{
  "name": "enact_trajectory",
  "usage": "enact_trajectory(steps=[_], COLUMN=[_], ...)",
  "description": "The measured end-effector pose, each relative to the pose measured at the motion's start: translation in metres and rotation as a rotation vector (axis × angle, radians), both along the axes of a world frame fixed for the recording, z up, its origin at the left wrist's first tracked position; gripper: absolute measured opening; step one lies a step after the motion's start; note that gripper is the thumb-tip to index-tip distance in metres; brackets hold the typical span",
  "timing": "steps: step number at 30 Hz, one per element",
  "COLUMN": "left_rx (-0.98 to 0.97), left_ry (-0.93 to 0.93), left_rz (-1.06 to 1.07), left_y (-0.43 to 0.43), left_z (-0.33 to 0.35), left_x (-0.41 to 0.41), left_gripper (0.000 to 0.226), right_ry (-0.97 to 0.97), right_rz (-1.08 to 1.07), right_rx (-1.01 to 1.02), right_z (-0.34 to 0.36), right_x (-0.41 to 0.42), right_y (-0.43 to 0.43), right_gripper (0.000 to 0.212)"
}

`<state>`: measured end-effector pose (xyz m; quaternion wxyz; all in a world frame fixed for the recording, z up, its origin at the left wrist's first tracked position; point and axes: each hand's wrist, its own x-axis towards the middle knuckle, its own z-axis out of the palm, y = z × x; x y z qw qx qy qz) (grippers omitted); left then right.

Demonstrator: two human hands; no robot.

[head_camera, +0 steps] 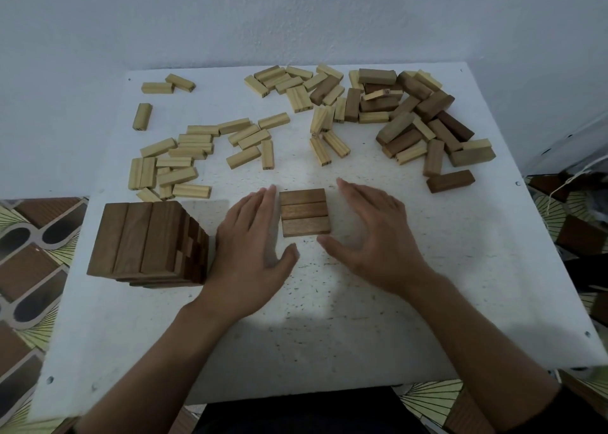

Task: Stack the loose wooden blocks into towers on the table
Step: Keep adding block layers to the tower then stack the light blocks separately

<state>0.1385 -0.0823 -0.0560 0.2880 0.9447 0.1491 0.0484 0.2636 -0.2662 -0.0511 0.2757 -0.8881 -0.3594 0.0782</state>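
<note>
Left hand [250, 246] and right hand [371, 236] flank a three-block base layer [305, 212] near the middle of the white counter [427, 285].
Both hands lie open with straight fingers and hold nothing; whether they touch the layer I cannot tell. A finished dark tower [144, 239] stands just left, with loose pale blocks [184, 167] and loose dark blocks [424, 111] scattered beyond. The blocks look rigid, light and smooth, so probably prone to sliding. Each is best pinched across its long sides at mid-length.
</note>
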Motion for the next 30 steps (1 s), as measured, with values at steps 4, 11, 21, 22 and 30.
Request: enact_trajectory(steps=[4,11,21,22,30], left_rx=[-0.004,0.036,0.032,0.028,0.066], left_ry=[0.017,0.042,0.051,0.052,0.101], left_rz=[0.03,0.048,0.063,0.065,0.006], left_y=[0.004,0.006,0.007,0.007,0.006], left_z=[0.007,0.004,0.005,0.006,0.016], left_x=[0.01,0.018,0.019,0.02,0.026], left_gripper=[0.091,0.084,0.082,0.083,0.073], right_ry=[0.075,0.102,0.112,0.11,0.11], right_rz=[0.146,0.219,0.22,0.224,0.273], right_rx=[-0.048,-0.094,-0.08,-0.086,-0.143], right_z=[0.016,0.017,0.014,0.014,0.019], right_x=[0.026,0.044,0.047,0.048,0.053], right_y=[0.006,0.015,0.016,0.016,0.018], right_gripper=[0.089,0.082,0.078,0.079,0.081])
